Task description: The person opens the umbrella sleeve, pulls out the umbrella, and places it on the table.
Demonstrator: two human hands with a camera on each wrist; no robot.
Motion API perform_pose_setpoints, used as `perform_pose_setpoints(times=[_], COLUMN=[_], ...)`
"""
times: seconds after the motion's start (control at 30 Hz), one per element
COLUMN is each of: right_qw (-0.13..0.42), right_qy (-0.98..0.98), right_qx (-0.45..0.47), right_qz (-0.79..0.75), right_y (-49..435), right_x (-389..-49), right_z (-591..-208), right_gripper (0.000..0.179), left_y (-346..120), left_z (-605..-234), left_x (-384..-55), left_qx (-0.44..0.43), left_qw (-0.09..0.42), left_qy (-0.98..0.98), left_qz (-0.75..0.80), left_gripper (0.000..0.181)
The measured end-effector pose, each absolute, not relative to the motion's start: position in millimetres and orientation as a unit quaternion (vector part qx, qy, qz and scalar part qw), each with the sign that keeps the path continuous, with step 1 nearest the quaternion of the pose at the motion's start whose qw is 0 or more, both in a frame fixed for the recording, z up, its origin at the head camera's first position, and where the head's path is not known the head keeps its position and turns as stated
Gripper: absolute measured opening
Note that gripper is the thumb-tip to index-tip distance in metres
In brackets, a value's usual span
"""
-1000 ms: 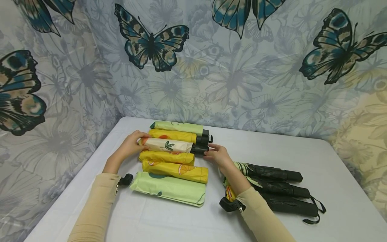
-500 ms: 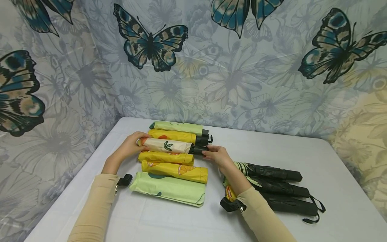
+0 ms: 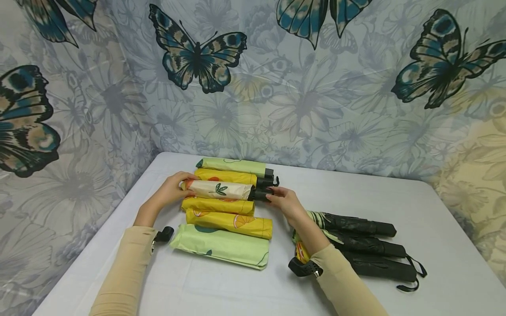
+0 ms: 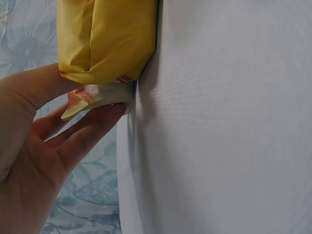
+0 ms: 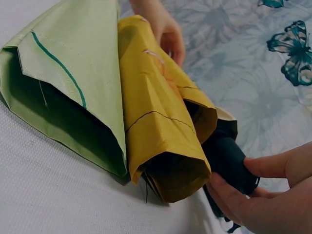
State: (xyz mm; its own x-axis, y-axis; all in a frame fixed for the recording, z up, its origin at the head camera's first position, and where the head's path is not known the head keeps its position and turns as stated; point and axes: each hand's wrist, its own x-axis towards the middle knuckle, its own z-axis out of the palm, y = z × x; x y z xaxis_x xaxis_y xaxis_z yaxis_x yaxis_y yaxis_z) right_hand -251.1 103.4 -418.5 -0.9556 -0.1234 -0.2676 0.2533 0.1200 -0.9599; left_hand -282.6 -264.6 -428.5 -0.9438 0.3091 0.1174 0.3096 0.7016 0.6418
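Observation:
A folded cream umbrella [image 3: 221, 191] with a green leaf print lies across the row, its black handle [image 3: 261, 194] pointing right. My left hand [image 3: 171, 189] holds its left end; in the left wrist view the thumb and fingers sit around the cream fabric [image 4: 108, 93], partly hidden behind a yellow cloth sleeve [image 4: 107, 39]. My right hand [image 3: 287, 205] pinches the handle's end between thumb and fingers, seen close in the right wrist view on the black handle [image 5: 229, 163]. Just in front lie two yellow sleeves, the rear one [image 3: 217, 206] right beside the umbrella.
Behind are a yellow umbrella [image 3: 227, 176] and a light green one [image 3: 233, 166], both with black handles. A light green sleeve [image 3: 221, 248] lies at the front; the right wrist view shows its open end. Under my right forearm, several black folded umbrellas [image 3: 379, 265] lie on the white table [image 3: 221, 292].
My right fingers have shifted slightly on the black handle. The left hand and the cream umbrella have stayed almost still.

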Motion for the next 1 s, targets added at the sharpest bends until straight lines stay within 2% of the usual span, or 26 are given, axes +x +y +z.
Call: perform_pose_setpoints(times=[0.33,0.7,1.0], right_qw=[0.136,0.151,0.153], right_qy=[0.719,0.706,0.693], right_qx=[0.009,0.034,0.045], right_qz=[-0.681,-0.691,-0.703], right_y=[106.8,108.9,109.5], right_x=[-244.5,-250.2,-249.0], right_z=[-410.4,-414.2,-412.5], right_gripper=[0.056,0.047,0.049], left_y=[-265.9,-267.4,-268.7], left_z=[-428.1,-428.2,-429.9], left_x=[-281.9,-281.5,-282.2], left_qx=[-0.174,-0.175,-0.172], left_qw=[0.004,0.001,-0.002], left_qy=[-0.92,-0.921,-0.919], left_qz=[-0.351,-0.349,-0.355], left_gripper=[0.047,0.048,0.048])
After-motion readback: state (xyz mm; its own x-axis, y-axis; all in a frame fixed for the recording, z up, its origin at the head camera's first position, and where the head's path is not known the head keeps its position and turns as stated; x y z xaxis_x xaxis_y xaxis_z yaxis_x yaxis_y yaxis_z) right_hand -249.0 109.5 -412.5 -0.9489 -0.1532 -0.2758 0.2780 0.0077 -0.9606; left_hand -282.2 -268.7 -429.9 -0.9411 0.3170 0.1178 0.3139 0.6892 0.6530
